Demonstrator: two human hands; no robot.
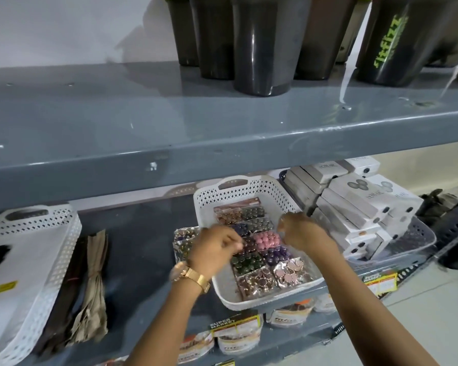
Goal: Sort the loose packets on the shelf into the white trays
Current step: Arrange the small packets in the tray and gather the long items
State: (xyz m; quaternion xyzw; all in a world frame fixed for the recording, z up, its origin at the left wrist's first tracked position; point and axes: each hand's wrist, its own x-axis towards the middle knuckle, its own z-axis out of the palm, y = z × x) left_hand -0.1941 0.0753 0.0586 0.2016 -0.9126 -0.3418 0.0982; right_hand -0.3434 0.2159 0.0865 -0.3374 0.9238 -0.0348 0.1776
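Note:
A white perforated tray (pixel 249 192) sits on the middle shelf, filled with several clear packets of coloured beads: pink (pixel 266 238), purple (pixel 278 255), dark green (pixel 246 262). My left hand (pixel 213 248), with a gold watch on its wrist, hovers curled over the tray's left edge; motion blur hides whether it holds anything. My right hand (pixel 300 231) is fisted over the tray's right side, its fingertips hidden. One loose bead packet (pixel 184 240) lies on the shelf just left of the tray. A second white tray (pixel 53 249) stands at the far left.
Brown and tan packets (pixel 87 291) lie beside the left tray. White boxes (pixel 360 204) are stacked in a grey tray to the right. The upper shelf (pixel 169 143) overhangs, carrying dark tumblers (pixel 265 43). Pouches (pixel 236 336) sit on the shelf below.

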